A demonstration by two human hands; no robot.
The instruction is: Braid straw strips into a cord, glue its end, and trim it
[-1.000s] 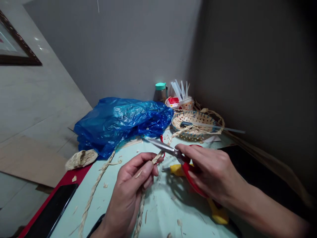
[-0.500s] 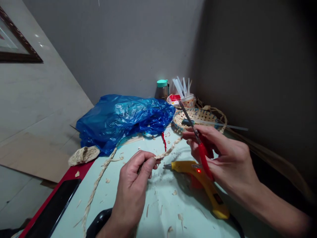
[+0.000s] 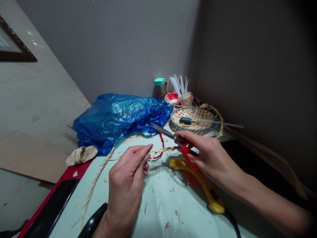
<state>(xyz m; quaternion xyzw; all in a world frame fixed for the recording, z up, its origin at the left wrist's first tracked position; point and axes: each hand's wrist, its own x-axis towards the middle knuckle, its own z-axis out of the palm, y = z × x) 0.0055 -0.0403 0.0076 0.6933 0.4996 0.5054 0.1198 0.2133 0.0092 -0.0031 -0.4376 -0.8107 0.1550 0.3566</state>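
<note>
My left hand (image 3: 131, 175) is closed, its thumb and fingers pinching one end of a pale braided cord (image 3: 164, 149). The cord runs right to my right hand (image 3: 205, 152), which also grips red-handled scissors (image 3: 165, 131). The scissor blades point up and left, above the cord, and look shut or nearly so. Beneath my right hand lies a yellow hot glue gun (image 3: 198, 175), its nozzle toward the left hand. A thin red cord (image 3: 162, 142) lies behind the braid. Another long braid (image 3: 97, 178) stretches along the table's left side.
A blue plastic bag (image 3: 119, 115) fills the table's back left. Behind stand a jar with a turquoise lid (image 3: 159, 86) and a paper cup (image 3: 185, 98) of glue sticks. A woven basket (image 3: 208, 123) sits at the back right. Pale scraps dot the table, and a black phone-like slab (image 3: 52, 205) lies at the left edge.
The scissors have swung from pointing upward to pointing left, over the braid. My right hand has moved left and slightly lower. My left hand has shifted a little left and up, fingers straighter.
</note>
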